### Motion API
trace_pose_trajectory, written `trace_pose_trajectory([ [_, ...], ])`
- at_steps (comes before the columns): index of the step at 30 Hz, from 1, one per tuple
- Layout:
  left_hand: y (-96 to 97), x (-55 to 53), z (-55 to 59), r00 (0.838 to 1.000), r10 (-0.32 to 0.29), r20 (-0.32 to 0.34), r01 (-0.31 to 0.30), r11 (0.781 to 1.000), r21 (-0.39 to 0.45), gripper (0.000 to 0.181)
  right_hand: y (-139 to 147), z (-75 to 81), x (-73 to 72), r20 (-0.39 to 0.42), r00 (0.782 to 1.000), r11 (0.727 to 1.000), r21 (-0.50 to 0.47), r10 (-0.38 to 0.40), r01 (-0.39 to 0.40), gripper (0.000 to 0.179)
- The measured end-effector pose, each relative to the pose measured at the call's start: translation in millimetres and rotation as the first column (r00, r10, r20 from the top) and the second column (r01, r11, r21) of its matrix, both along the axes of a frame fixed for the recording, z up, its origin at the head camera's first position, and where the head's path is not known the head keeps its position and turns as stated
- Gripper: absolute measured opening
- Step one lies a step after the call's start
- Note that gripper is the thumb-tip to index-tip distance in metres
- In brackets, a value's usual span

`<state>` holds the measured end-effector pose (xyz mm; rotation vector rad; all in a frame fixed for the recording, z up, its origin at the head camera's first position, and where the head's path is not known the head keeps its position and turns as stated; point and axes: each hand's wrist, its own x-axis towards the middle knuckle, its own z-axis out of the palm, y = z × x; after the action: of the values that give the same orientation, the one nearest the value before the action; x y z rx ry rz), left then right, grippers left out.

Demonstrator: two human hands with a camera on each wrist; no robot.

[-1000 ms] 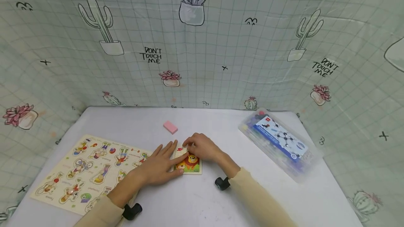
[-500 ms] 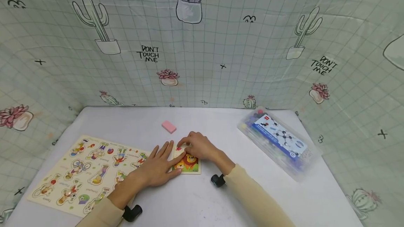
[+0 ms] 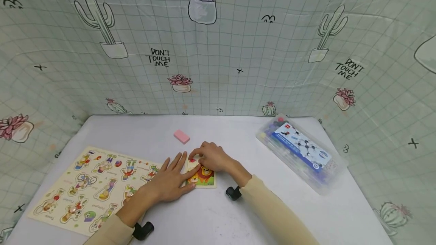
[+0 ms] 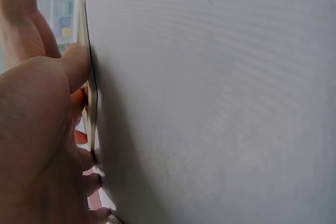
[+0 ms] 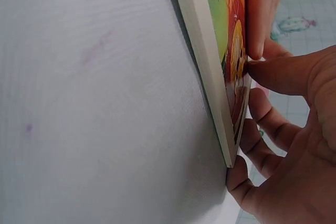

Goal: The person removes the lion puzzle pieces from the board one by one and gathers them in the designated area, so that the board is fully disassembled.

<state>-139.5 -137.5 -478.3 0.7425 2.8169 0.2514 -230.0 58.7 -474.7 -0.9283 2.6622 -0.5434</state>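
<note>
A small square lion jigsaw puzzle (image 3: 206,179) in a pale wooden tray lies on the table. My left hand (image 3: 168,184) is spread at its left side, fingers straight, with one finger laid across the picture and the thumb near its lower left corner. From the right, my right hand (image 3: 216,158) reaches over the puzzle's far edge with bent fingers. In the right wrist view its thumb (image 5: 278,74) presses on the picture of the puzzle (image 5: 231,51), while the other fingers curl at the edge. Whether a single piece is pinched there is hidden.
A large pale board (image 3: 98,184) with sport figures lies at left, partly under my left forearm. Behind the puzzle is a pink block (image 3: 182,136). A clear plastic case (image 3: 303,152) with a blue label sits at right. Patterned cloth (image 3: 218,48) walls the table's back.
The head view has shifted slightly. Both hands keep nearly the same place on the puzzle, and the right fingers have moved only a little.
</note>
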Motion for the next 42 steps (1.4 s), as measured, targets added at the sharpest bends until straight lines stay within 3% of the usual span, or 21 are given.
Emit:
trace_pose_trajectory([
  [11, 0.7, -0.2, 3.2, 1.000, 0.010, 0.002, -0.010, 1.000, 0.001, 0.063, -5, 0.5, -2.4, 0.004, 1.000, 1.000, 0.015, 0.017, -0.017, 0.036],
  [28, 3.4, -3.6, -1.3, 1.000, -0.002, -0.002, 0.002, 1.000, 0.010, 0.065, -7, 8.5, -7.4, 0.022, 0.997, 0.987, 0.140, 0.078, -0.080, 0.038],
  [42, 4.4, -0.3, 4.1, 1.000, 0.008, 0.008, -0.008, 1.000, -0.005, 0.063, -12, 3.3, -4.8, 0.064, 0.996, 0.995, 0.072, 0.066, -0.070, 0.031],
])
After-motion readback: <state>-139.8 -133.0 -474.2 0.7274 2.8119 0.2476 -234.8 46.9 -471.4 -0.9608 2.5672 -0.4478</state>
